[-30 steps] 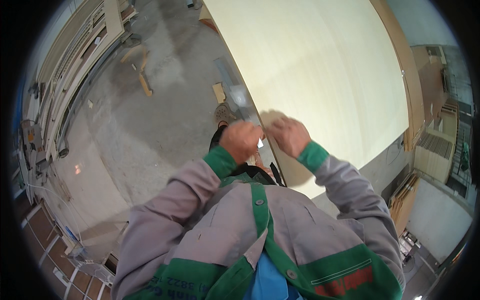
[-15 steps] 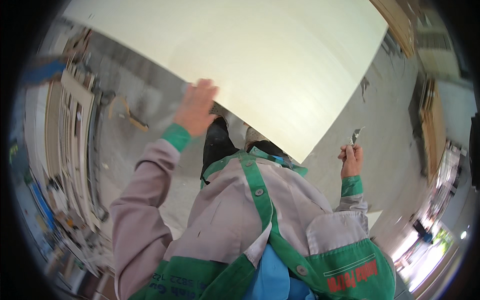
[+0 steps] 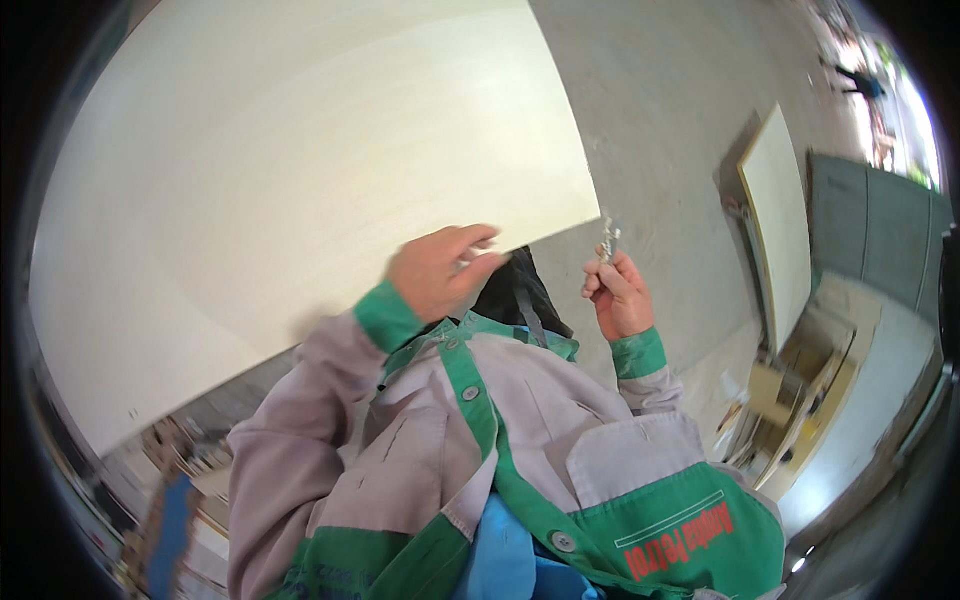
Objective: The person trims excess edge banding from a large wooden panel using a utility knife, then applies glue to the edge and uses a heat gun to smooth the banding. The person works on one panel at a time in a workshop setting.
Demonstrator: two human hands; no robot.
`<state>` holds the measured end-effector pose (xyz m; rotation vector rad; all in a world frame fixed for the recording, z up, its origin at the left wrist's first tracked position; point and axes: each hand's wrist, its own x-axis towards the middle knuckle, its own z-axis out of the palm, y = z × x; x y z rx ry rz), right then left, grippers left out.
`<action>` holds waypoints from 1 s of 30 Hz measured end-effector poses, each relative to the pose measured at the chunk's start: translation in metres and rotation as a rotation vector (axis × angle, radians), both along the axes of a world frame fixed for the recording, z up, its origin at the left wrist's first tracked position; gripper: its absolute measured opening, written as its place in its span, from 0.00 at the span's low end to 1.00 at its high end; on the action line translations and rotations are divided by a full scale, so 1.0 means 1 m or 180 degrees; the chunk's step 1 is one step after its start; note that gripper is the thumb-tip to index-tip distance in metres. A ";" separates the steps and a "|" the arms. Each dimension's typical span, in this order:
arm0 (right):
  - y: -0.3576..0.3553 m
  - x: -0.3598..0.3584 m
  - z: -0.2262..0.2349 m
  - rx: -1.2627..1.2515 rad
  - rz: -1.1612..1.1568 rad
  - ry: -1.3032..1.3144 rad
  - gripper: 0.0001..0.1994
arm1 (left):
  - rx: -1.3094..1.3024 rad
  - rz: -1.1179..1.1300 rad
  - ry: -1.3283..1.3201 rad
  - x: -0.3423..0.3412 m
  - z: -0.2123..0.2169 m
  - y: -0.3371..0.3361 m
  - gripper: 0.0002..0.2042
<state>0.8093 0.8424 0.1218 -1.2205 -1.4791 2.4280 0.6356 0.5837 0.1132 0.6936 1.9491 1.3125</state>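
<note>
Right of centre, the right hand pinches a shiny scrap, perhaps for least contact, while mid-frame the left hand gapes, seemingly empty

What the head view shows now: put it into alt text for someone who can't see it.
A person's right-hand grip holds a small, shiny, blurred object beside one corner of a large pale panel. The open left-hand grip is at the panel's near edge, contact unclear. The person wears a grey-and-green jacket.
</note>
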 end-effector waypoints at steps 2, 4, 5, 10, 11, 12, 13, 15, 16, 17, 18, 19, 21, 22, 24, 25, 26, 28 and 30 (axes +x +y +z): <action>-0.041 0.005 0.023 0.0341 -0.0090 -0.0227 0.08 | 0.0365 0.0108 -0.1269 0.012 0.008 0.039 0.21; -0.066 0.008 0.034 0.0534 -0.0131 -0.0152 0.08 | 0.0544 -0.0040 -0.1991 0.021 0.015 0.065 0.21; -0.075 0.012 0.037 0.0542 -0.0205 -0.0174 0.08 | 0.0624 -0.0166 -0.2095 0.028 0.018 0.075 0.19; -0.096 0.046 0.039 0.0526 -0.0493 -0.0241 0.07 | 0.0113 -0.1173 -0.0540 0.056 0.014 0.097 0.14; -0.099 0.057 0.038 0.0501 -0.0546 -0.0407 0.07 | 0.0161 -0.1160 -0.1017 0.064 0.010 0.098 0.14; -0.103 0.066 0.037 0.0408 -0.0625 -0.0298 0.08 | 0.0227 -0.1106 -0.1477 0.072 0.005 0.097 0.13; -0.106 0.078 0.035 0.0351 -0.0780 -0.0190 0.08 | 0.0254 -0.1096 -0.2025 0.083 -0.002 0.096 0.13; -0.112 0.102 0.032 0.0158 -0.1085 -0.0034 0.09 | 0.0194 -0.0467 -0.2436 0.096 -0.016 0.094 0.14; -0.115 0.114 0.031 0.0235 -0.1192 -0.0159 0.10 | 0.0168 -0.0133 -0.2608 0.104 -0.022 0.091 0.16; -0.118 0.124 0.031 0.0307 -0.1263 -0.0194 0.11 | 0.0171 -0.0195 -0.2477 0.113 -0.027 0.089 0.18; -0.121 0.135 0.030 0.0444 -0.1362 -0.0157 0.11 | 0.0231 -0.0203 -0.2308 0.123 -0.032 0.086 0.20; -0.125 0.142 0.030 0.0354 -0.1420 -0.0191 0.11 | 0.0288 -0.0251 -0.2167 0.131 -0.034 0.084 0.23; -0.133 0.151 0.029 0.0316 -0.1456 0.0090 0.12 | 0.0417 -0.1000 -0.0650 0.143 -0.033 0.082 0.26; -0.136 0.157 0.030 0.0300 -0.1543 -0.0041 0.12 | 0.0446 -0.1128 -0.0413 0.153 -0.030 0.082 0.26; -0.142 0.161 0.035 0.0333 -0.1525 0.0162 0.11 | 0.0371 -0.1351 -0.0430 0.162 -0.018 0.083 0.24; -0.144 0.161 0.037 0.0280 -0.1517 0.0085 0.11 | 0.0274 -0.1444 -0.0690 0.164 -0.012 0.085 0.23; -0.146 0.163 0.039 0.0280 -0.1481 0.0086 0.10 | 0.0291 -0.1538 -0.0987 0.165 -0.005 0.086 0.23; -0.147 0.166 0.042 0.0257 -0.1412 0.0085 0.10 | 0.0171 -0.1509 -0.1020 0.166 0.005 0.088 0.21; -0.149 0.171 0.043 0.0198 -0.1361 0.0064 0.10 | 0.0100 -0.1328 -0.1266 0.166 0.011 0.087 0.20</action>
